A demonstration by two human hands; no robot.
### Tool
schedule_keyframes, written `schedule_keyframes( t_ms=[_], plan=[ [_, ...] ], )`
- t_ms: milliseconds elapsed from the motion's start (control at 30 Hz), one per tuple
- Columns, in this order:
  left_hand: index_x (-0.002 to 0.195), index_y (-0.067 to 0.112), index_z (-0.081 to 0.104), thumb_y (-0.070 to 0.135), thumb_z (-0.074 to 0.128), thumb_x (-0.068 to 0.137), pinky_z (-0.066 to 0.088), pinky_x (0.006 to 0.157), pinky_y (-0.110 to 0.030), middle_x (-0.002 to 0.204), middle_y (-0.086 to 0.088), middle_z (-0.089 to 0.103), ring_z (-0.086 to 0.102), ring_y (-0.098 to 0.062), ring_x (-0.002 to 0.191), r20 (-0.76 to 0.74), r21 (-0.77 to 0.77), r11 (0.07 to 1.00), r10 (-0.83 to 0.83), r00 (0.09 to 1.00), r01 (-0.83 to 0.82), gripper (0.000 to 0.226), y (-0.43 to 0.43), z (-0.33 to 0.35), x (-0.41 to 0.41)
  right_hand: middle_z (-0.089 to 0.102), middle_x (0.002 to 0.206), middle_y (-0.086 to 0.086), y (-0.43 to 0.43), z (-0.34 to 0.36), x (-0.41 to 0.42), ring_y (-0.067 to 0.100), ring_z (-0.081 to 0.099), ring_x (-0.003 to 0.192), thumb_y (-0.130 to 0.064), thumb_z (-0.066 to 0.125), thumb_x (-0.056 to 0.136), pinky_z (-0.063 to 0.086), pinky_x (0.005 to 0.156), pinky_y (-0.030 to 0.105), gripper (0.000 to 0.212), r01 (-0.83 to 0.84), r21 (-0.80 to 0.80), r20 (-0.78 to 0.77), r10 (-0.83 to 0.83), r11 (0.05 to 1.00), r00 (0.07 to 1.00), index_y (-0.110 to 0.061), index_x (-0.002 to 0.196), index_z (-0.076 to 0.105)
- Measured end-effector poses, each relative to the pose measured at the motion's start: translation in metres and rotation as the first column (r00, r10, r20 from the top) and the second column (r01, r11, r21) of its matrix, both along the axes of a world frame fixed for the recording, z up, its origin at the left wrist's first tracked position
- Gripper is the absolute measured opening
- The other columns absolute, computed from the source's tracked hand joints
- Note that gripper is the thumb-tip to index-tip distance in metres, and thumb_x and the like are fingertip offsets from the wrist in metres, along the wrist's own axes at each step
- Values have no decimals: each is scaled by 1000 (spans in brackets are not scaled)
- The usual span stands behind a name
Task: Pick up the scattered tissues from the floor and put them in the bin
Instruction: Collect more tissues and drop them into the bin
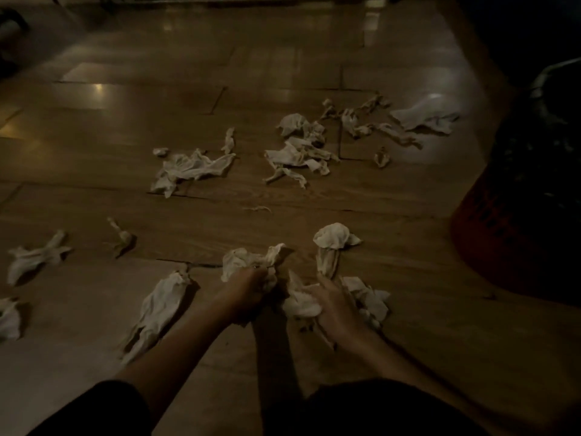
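— What have your hands got?

— My left hand [248,292] is closed in a fist around a crumpled tissue [248,261] that fans out above my knuckles. My right hand [333,305] is gripping a wad of tissue [300,302] against the palm, with more tissue [366,297] bunched on its far side. Both hands are low, close to the wooden floor [408,341].

— And right around them?

— A long tissue [158,305] lies just left of my left forearm. A puffed-up tissue [333,240] stands just beyond my right fingers.

— Farther out?

— Two more at the left edge, one flattened piece [34,256] and one cut off by the frame [9,317]. A spread-out heap [191,169] in the middle, a tangle of scraps [298,152] to its right, and a flat sheet [424,116] near the bin.

— Where's the bin?

— The bin [503,240] is on my right, red with a dark liner, well apart from my hands. It's dim; I can't tell what's inside.
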State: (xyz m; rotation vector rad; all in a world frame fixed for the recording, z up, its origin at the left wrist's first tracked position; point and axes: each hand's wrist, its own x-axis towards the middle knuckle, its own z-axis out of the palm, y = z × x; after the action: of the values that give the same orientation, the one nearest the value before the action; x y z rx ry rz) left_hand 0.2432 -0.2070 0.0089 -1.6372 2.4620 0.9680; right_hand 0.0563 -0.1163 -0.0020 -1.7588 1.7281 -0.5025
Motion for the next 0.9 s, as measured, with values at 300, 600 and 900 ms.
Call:
schedule_keyframes(
  t_ms=[300, 600, 900],
  plan=[
    [84, -3, 58, 6, 58, 66, 41, 61, -38, 86, -23, 59, 55, -34, 77, -147, -294, 933, 171, 974, -208, 20, -74, 33, -4, 47, 133, -2, 7, 52, -60, 26, 37, 126, -25, 58, 88, 38, 89, 32, 41, 396, 53, -110, -389, 917, 915, -21, 127, 50],
    [137, 24, 33, 8, 60, 77, 46, 90, -41, 145, -18, 30, 50, -39, 117, 210, -113, 991, 90, 974, -67, 68, -120, 6, -22, 43, 137, -13, 31, -3, -10, 15, 38, 120, -36, 58, 86, 35, 85, 20, 42, 308, -66, -223, -315, 949, 922, -36, 127, 47],
    [106, 1, 57, -6, 49, 79, 48, 80, -40, 114, -21, 59, 56, -35, 104, 88, -112, 978, 184, 979, -174, 28, -114, 1, -17, 53, 120, 7, -104, 29, -9, 26, 41, 115, -15, 57, 87, 37, 83, 31, 33, 245, -220, -31, -257, 944, 966, -20, 119, 58]
  ],
)
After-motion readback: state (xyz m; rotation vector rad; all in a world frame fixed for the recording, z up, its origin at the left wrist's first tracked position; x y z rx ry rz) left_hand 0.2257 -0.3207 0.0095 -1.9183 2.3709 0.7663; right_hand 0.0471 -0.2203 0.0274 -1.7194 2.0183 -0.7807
